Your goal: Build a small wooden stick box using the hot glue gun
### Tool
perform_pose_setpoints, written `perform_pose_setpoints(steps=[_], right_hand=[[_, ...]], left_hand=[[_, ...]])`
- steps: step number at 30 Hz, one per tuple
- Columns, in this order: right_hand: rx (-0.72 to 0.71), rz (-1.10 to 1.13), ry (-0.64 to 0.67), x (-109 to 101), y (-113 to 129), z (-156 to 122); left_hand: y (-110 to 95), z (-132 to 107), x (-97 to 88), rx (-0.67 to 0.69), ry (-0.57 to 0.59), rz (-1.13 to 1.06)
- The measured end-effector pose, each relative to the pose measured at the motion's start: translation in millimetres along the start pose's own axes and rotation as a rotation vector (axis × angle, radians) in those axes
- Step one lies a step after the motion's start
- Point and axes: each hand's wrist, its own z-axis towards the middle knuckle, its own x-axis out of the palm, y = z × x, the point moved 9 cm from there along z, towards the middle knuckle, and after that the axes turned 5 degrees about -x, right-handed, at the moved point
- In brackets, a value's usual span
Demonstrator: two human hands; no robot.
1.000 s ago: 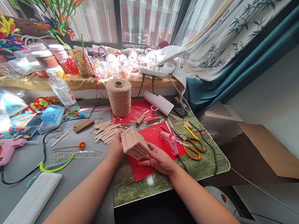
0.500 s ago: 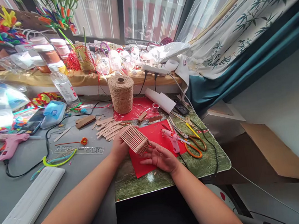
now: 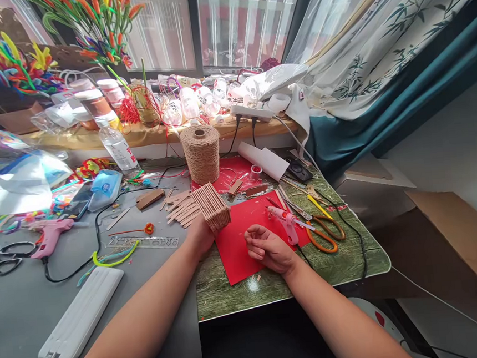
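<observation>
My left hand (image 3: 202, 233) holds a small block built of glued wooden sticks (image 3: 211, 205), lifted a little above the red paper sheet (image 3: 244, 240). My right hand (image 3: 269, 248) rests on the red sheet with its fingers curled in, apart from the block, and I see nothing in it. A pink glue gun (image 3: 286, 222) lies just right of that hand. Loose wooden sticks (image 3: 180, 206) are spread behind my left hand, and a spool of jute twine (image 3: 201, 153) stands beyond them.
Orange-handled scissors (image 3: 324, 233) lie at the right of the green mat (image 3: 333, 265). A second pink glue gun (image 3: 49, 235), black scissors (image 3: 3, 258), a clear ruler (image 3: 144, 243) and a white power strip (image 3: 81, 315) lie on the grey table to the left. Bottles, jars and bright pipe-cleaner flowers crowd the windowsill.
My right hand has let go of the stick block and dropped onto the red sheet with fingers curled. My left hand alone has carried the block up and away from me.
</observation>
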Motion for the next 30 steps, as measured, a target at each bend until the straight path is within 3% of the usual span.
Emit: perform_pose_setpoints(steps=[3, 6, 9, 11, 16, 22, 25, 30], right_hand=[[0.014, 0.015, 0.014, 0.2, -1.0, -0.6], [0.046, 0.035, 0.037, 2.5, -3.1, -0.9], [0.002, 0.003, 0.005, 1.0, 0.7, 0.9], [-0.075, -0.046, -0.052, -2.6, 6.5, 2.3], [-0.265, -0.144, -0.170, -11.9, 19.2, 3.2], [-0.315, -0.123, -0.289, -29.0, 21.5, 3.7], [-0.315, -0.102, -0.273, -30.2, 21.8, 3.4], [-0.208, -0.062, -0.137, -20.5, 12.3, 3.1]], left_hand=[[-3.0, -5.5, -0.4, 0.044, -0.086, 0.100], [-22.4, -15.3, 5.1, 0.235, -0.131, 0.375], [-38.3, -24.9, 17.1, 0.412, -0.084, 0.511], [-39.9, -27.7, 23.9, 0.444, -0.018, 0.506], [-25.7, -26.7, 31.8, 0.334, 0.121, 0.503], [-16.5, -20.4, 31.4, 0.205, 0.230, 0.304], [-10.7, -15.3, 31.4, 0.143, 0.241, 0.253], [-1.3, -7.5, 18.8, 0.020, 0.144, 0.140]])
